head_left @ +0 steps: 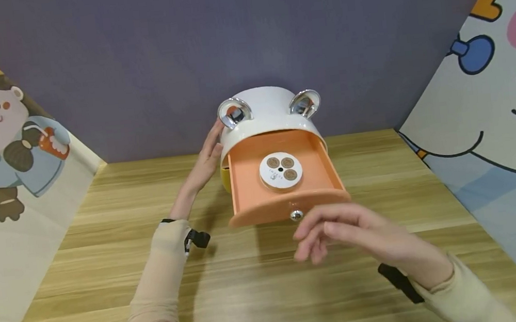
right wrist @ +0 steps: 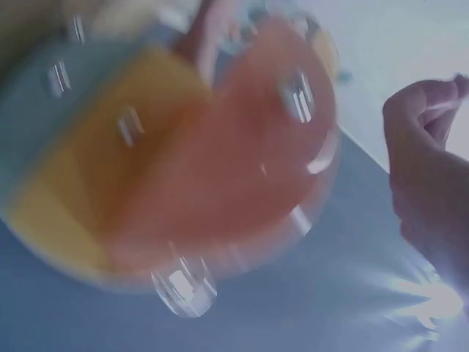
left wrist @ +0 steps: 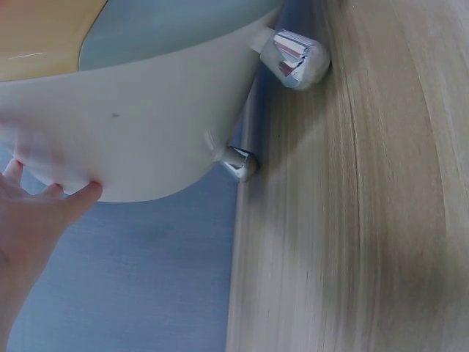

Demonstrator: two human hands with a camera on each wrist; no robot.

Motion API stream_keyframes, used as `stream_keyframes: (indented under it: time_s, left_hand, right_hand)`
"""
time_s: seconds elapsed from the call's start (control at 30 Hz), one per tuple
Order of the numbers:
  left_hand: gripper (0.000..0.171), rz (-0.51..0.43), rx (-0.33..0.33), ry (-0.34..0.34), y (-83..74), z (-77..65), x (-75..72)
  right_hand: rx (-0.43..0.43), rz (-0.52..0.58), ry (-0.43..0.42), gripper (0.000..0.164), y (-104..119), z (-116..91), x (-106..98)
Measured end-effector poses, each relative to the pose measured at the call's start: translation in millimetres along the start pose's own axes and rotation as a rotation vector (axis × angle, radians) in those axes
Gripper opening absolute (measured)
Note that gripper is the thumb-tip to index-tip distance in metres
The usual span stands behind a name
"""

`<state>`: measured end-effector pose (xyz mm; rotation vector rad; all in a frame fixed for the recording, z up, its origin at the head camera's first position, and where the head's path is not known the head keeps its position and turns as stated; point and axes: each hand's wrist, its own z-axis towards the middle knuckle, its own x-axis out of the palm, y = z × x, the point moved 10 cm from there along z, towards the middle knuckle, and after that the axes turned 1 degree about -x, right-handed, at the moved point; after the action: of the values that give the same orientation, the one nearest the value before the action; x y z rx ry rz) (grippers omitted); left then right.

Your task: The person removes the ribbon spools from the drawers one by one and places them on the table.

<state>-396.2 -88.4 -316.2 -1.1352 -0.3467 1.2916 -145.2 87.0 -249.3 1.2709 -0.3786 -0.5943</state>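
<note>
A white rounded drawer box with two silver ears stands near the back wall. Its top orange drawer is pulled out and holds a round white disc with three brown circles on it. My left hand rests against the box's left side; the left wrist view has its fingertips touching the white shell. Just in front of the drawer's silver knob hovers my right hand, fingers loosely bent and holding nothing. The right wrist view is blurred, with orange, yellow and blue-grey drawer fronts showing.
The box stands on silver feet on a wooden table. A grey-blue wall rises close behind it. Cartoon-printed panels flank the table on both sides.
</note>
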Motion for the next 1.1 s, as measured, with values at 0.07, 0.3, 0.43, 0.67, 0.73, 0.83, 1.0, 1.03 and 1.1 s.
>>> stream_keyframes:
  time_s: [0.07,0.3,0.43,0.67,0.73,0.83,1.0,1.03,1.1]
  left_hand:
    - [0.095,-0.014,-0.010,0.010,-9.1,-2.1,1.0]
    - [0.087,-0.022,-0.031,0.032,-24.5,-8.5,2.4]
    - [0.087,-0.020,-0.024,0.032,-26.0,-10.2,2.6]
    - [0.092,-0.012,-0.025,0.035,-28.3,-9.4,4.0]
    - [0.091,-0.014,-0.027,0.033,-28.0,-9.3,4.4]
    - [0.088,-0.020,-0.025,0.029,-28.4,-9.0,4.7]
    - [0.088,-0.021,-0.027,0.030,-28.5,-9.0,5.2]
    - [0.088,-0.018,-0.028,0.031,-28.2,-9.1,5.2]
    - [0.088,-0.012,-0.030,0.031,-27.8,-8.9,4.9]
  right_hand:
    - [-0.066,-0.174,-0.027,0.034,27.5,3.5,-10.6]
    - [-0.125,-0.887,-0.223,0.036,65.8,35.9,-59.1]
    - [-0.058,-1.064,-0.177,0.040,48.7,54.1,-79.5]
    - [0.119,-1.129,0.015,0.071,2.4,69.4,-96.4]
    - [0.139,-1.134,0.046,0.077,-6.6,71.4,-99.3]
    - [0.154,-1.139,0.065,0.082,-15.8,73.8,-104.0]
    - [0.192,-1.132,0.102,0.085,-28.6,77.6,-108.2]
    - [0.197,-1.135,0.108,0.085,-30.5,78.2,-108.5]
    - [0.194,-1.144,0.111,0.083,-32.1,79.2,-109.0]
